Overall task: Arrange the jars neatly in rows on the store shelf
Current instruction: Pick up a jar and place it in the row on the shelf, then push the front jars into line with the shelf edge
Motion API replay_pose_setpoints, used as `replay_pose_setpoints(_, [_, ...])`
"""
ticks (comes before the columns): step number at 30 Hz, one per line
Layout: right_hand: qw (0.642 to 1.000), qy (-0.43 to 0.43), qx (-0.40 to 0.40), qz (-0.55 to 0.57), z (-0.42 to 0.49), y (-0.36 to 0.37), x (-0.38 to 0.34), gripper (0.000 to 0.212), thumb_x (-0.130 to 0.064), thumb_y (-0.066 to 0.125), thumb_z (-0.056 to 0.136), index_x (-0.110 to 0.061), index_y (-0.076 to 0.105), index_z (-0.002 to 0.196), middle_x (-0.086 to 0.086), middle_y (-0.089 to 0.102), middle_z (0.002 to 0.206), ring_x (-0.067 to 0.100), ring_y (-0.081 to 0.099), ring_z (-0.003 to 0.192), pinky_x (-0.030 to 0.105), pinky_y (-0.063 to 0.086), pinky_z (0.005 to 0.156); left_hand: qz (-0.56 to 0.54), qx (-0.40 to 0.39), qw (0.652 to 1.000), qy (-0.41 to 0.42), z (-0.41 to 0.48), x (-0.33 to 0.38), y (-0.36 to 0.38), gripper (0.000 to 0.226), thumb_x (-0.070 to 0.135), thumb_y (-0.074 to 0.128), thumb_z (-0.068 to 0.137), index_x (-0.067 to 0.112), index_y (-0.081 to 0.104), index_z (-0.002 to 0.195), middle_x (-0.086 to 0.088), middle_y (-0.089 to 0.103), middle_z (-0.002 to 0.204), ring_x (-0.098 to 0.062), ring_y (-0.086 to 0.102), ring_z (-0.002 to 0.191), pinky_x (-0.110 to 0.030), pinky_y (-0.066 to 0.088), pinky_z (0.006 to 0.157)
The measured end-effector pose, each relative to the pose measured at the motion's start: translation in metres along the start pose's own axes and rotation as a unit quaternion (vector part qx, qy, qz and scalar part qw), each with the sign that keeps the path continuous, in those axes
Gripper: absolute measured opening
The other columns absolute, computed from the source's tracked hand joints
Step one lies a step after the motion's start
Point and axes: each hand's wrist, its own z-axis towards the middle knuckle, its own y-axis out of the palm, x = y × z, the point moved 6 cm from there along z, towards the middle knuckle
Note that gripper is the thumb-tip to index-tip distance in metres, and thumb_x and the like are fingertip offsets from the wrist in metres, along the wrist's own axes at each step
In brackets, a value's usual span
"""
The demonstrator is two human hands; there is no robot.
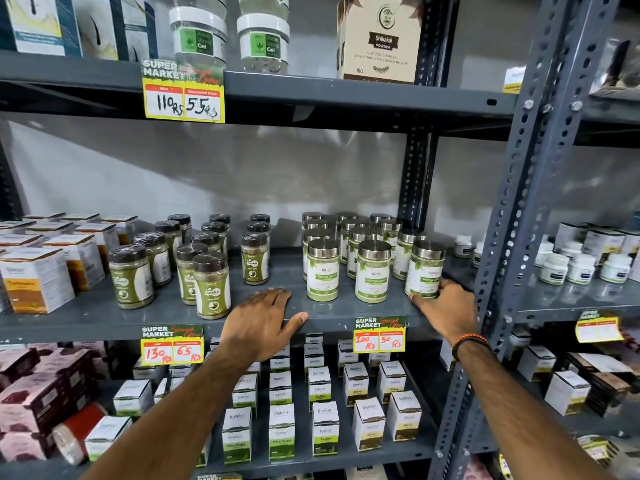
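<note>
1. The grey metal shelf runs across a store rack with perforated uprights; a pale wall stands behind it, and more shelves sit above and below.
2. White and orange boxes crowd the shelf's left end, and rows of small white cartons fill the level beneath.
3. The silver-lidded jars stand upright on the right part of the shelf, in three rows running back, white labels with green leaf print; about a dozen show, the rear ones partly hidden.
4. The dark-capped jars of olive powder stand left of them, roughly thirteen, in looser, uneven rows.
5. The left hand lies flat and open on the shelf's front edge, between the two jar groups, gripping nothing.
6. The right hand has its fingertips curled against the base of the rightmost front jar, touching it.
7. Two yellow price tags hang on the shelf edge.
</note>
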Motion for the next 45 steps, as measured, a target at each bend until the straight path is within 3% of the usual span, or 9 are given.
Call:
replay_pose_setpoints(6, [1.0, -0.005, 0.016, -0.005, -0.008, -0.004, -0.003, 0.063, -0.041, 0.09, 0.076, -0.008, 0.07, 0.125, 0.009, 0.078, 0.116, 0.026, 0.073, 0.104, 0.028, 0.053, 0.084, -0.007, -0.001, 1.0, 0.002, 0.0, 0.001, -0.002, 0.094, 0.08, 0.005, 0.094, 0.017, 0.042, 0.152, -0.008, 0.051, 0.156, -0.025, 0.049, 0.141, -0.041, 0.041, 0.114])
replay_pose_setpoints(9, [0.999, -0.022, 0.046, -0.004, -0.024, -0.016, -0.011, 0.08, -0.041, 0.089, 0.079, -0.003, 0.058, 0.142, 0.012, 0.073, 0.129, 0.031, 0.071, 0.113, 0.035, 0.053, 0.094, -0.018, -0.007, 1.0, 0.01, -0.002, 0.003, -0.006, 0.092, 0.079, 0.008, 0.094, 0.015, 0.036, 0.155, -0.01, 0.044, 0.16, -0.025, 0.041, 0.146, -0.043, 0.036, 0.119])
replay_pose_setpoints(13, [0.987, -0.116, 0.113, -0.006, -0.053, -0.038, -0.051, 0.07, -0.04, 0.082, 0.087, -0.007, 0.057, 0.143, 0.012, 0.071, 0.132, 0.033, 0.075, 0.099, 0.038, 0.056, 0.094, -0.028, 0.017, 0.998, 0.046, -0.01, 0.014, -0.029, 0.09, 0.077, 0.015, 0.097, 0.015, 0.023, 0.161, -0.01, 0.03, 0.168, -0.024, 0.021, 0.156, -0.041, 0.019, 0.125])
replay_pose_setpoints(15, [0.978, -0.167, 0.124, 0.003, -0.066, -0.041, -0.083, 0.066, -0.042, 0.079, 0.089, -0.008, 0.059, 0.142, 0.012, 0.071, 0.132, 0.032, 0.073, 0.107, 0.037, 0.055, 0.095, -0.013, 0.05, 0.996, 0.07, -0.013, 0.019, -0.053, 0.09, 0.077, 0.013, 0.098, 0.014, 0.02, 0.162, -0.01, 0.026, 0.169, -0.024, 0.016, 0.157, -0.039, 0.011, 0.125])
replay_pose_setpoints(20, [0.95, -0.297, 0.047, 0.088, -0.103, -0.008, -0.176, 0.058, -0.042, 0.075, 0.092, -0.012, 0.06, 0.139, 0.005, 0.068, 0.137, 0.019, 0.066, 0.121, 0.038, 0.054, 0.102, 0.024, 0.143, 0.986, 0.087, -0.023, 0.002, -0.129, 0.085, 0.072, 0.018, 0.102, 0.011, 0.027, 0.16, -0.012, 0.028, 0.168, -0.026, 0.015, 0.157, -0.046, 0.011, 0.129])
replay_pose_setpoints(26, [0.924, -0.337, -0.081, 0.163, -0.143, 0.069, -0.255, 0.069, -0.045, 0.079, 0.088, -0.024, 0.053, 0.149, -0.001, 0.06, 0.147, 0.015, 0.056, 0.132, 0.039, 0.046, 0.111, 0.034, 0.189, 0.981, 0.009, -0.057, -0.088, -0.174, 0.086, 0.07, 0.025, 0.1, 0.007, 0.032, 0.159, -0.015, 0.032, 0.166, -0.03, 0.021, 0.156, -0.043, 0.013, 0.128])
replay_pose_setpoints(36, [0.928, -0.295, -0.133, 0.186, -0.18, 0.171, -0.278, 0.107, -0.05, 0.088, 0.077, -0.04, 0.026, 0.163, 0.007, 0.033, 0.166, 0.023, 0.036, 0.147, 0.035, 0.033, 0.112, 0.041, 0.136, 0.981, -0.136, -0.128, -0.238, -0.124, 0.088, 0.068, 0.031, 0.1, 0.004, 0.028, 0.159, -0.019, 0.033, 0.165, -0.031, 0.027, 0.153, -0.044, 0.022, 0.125])
replay_pose_setpoints(40, [0.938, -0.282, -0.119, 0.163, -0.178, 0.19, -0.275, 0.101, -0.049, 0.086, 0.08, -0.037, 0.029, 0.162, 0.007, 0.04, 0.162, 0.023, 0.044, 0.142, 0.033, 0.035, 0.108, 0.018, 0.073, 0.985, -0.157, -0.129, -0.264, -0.088, 0.096, 0.078, 0.023, 0.098, 0.006, 0.022, 0.161, -0.017, 0.026, 0.168, -0.028, 0.021, 0.156, -0.041, 0.017, 0.126])
replay_pose_setpoints(45, [0.936, -0.295, -0.099, 0.163, -0.175, 0.197, -0.271, 0.091, -0.044, 0.083, 0.084, -0.038, 0.032, 0.159, 0.001, 0.059, 0.146, 0.014, 0.06, 0.124, 0.033, 0.052, 0.104, -0.017, 0.018, 0.99, -0.136, -0.121, -0.267, -0.055, 0.098, 0.082, 0.018, 0.093, 0.011, 0.027, 0.159, -0.012, 0.032, 0.166, -0.028, 0.03, 0.152, -0.044, 0.026, 0.122])
